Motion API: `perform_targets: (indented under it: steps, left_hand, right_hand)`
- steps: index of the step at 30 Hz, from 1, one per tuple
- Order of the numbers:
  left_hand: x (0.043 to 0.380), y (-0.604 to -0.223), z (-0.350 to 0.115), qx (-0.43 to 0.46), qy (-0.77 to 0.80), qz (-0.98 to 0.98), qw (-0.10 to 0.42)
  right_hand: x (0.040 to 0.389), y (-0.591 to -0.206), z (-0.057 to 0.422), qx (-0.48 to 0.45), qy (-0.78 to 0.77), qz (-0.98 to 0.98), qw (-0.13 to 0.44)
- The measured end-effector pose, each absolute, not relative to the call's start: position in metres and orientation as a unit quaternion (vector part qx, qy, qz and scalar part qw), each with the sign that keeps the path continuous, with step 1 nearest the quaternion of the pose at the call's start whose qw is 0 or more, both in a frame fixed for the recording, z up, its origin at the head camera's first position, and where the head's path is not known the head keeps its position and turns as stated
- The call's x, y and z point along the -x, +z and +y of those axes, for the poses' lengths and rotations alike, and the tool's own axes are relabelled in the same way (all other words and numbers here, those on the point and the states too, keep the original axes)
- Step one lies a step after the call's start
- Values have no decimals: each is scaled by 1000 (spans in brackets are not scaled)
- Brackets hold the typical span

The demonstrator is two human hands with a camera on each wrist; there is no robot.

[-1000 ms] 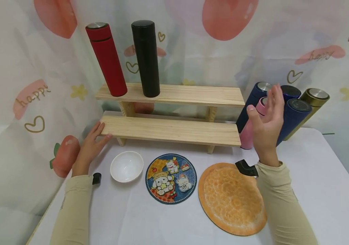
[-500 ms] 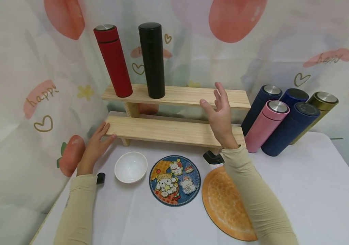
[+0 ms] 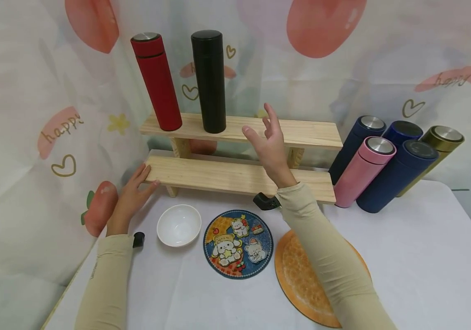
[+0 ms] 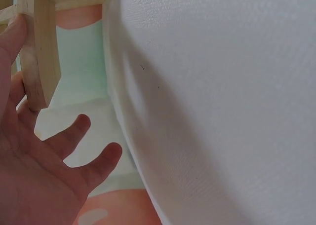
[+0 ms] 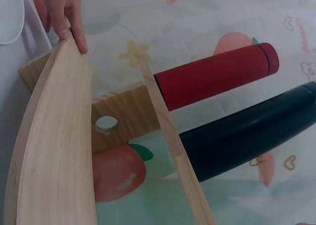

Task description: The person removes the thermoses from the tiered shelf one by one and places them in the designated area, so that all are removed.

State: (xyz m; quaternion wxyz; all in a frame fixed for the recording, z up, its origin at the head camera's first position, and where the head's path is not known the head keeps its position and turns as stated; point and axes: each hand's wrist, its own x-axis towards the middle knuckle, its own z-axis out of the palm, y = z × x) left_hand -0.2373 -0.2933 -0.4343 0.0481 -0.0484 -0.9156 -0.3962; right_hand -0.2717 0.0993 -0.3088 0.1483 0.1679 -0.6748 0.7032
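Observation:
A two-tier wooden shelf (image 3: 235,175) stands against the backdrop. My left hand (image 3: 133,195) grips the left end of its lower board, and in the left wrist view the thumb (image 4: 14,35) lies on the wood with other fingers passing behind it. Spread and holding nothing, my right hand (image 3: 270,149) is raised in front of the upper board (image 3: 301,132). Upright on that board's left half are a red thermos (image 3: 157,85) and, to its right, a black thermos (image 3: 209,82). Both also show in the right wrist view, where the left hand (image 5: 64,13) touches the board's far corner.
Beyond the shelf's right end stand a pink thermos (image 3: 363,172), a gold one (image 3: 441,140) and several blue ones (image 3: 398,176). In front lie a white bowl (image 3: 179,225), a round cartoon mat (image 3: 238,245) and a round orange-brown mat (image 3: 305,275), partly under my right forearm.
My right hand has moved left from beside the pink thermos to in front of the shelf's upper board. The view has shifted slightly; the left hand keeps its place on the shelf.

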Motion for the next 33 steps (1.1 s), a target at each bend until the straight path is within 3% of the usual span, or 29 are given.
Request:
perform_targets:
  steps: [14, 33]
  left_hand:
    - [239, -438, -298, 47, -397, -915, 54]
    - [240, -434, -294, 42, -400, -914, 53]
  right_hand:
    - [297, -292, 60, -144, 705, -688, 95]
    - [329, -265, 17, -109, 714, -687, 83]
